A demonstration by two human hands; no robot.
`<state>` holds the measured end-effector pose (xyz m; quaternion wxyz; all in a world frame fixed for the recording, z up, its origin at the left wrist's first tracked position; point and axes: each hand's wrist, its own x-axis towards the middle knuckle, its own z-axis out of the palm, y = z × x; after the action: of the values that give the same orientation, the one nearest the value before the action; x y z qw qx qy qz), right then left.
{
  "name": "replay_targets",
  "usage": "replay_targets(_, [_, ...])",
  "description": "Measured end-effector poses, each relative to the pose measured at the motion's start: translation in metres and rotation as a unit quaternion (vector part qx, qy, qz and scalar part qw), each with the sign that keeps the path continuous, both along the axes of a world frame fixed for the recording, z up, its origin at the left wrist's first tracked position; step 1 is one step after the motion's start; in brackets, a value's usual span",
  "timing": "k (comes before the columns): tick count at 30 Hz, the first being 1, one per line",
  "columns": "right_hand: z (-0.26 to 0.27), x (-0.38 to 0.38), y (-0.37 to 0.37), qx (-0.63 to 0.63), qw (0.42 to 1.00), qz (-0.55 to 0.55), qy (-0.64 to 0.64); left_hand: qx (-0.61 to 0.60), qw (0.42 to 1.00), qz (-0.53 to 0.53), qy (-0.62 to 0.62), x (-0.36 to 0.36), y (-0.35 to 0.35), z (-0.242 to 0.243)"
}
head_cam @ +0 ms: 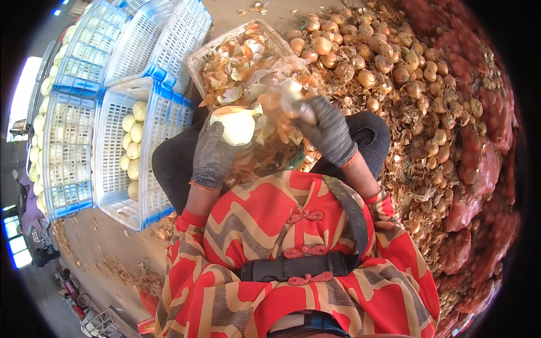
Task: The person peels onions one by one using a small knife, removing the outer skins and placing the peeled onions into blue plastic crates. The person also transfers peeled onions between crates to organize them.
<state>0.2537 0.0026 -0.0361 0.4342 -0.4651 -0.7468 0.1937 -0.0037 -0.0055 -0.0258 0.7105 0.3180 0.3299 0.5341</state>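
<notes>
My left hand (pixel 214 153), in a grey knit glove, holds a peeled pale onion (pixel 236 126) with its stem end pointing right. My right hand (pixel 327 129), also gloved, is blurred and curled to the right of the onion, apart from it. A small blurred tool (pixel 290 101), perhaps a knife, seems to be in its grip. Below and between the hands lie loose brown onion skins (pixel 258 162). Just beyond the hands, a pale plastic crate (pixel 195 69) is heaped with skins and peelings.
Unpeeled onions (pixel 376 50) form a large pile at right, bordered by red mesh sacks (pixel 469 177). At left stands a white-and-blue plastic crate (pixel 120 181) with several peeled onions (pixel 134 143). Other crates (pixel 69 152), some filled, stand around it. Skins litter the floor (pixel 114 245).
</notes>
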Motion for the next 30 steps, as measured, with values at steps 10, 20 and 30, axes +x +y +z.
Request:
replay_targets(10, [0.014,-0.005,-0.021,-0.008,0.977,0.050,-0.207,0.034,0.996,0.036,0.075,-0.022,0.003,0.000])
replay_targets(20, [-0.031,-0.028,-0.014,-0.195,0.978,0.064,-0.035,0.061,0.972,0.044,0.223,-0.008,0.002,0.004])
replay_targets(30, [0.003,-0.030,-0.003,-0.216,0.964,0.050,0.145,0.099,0.929,0.067,0.349,-0.003,0.007,0.011])
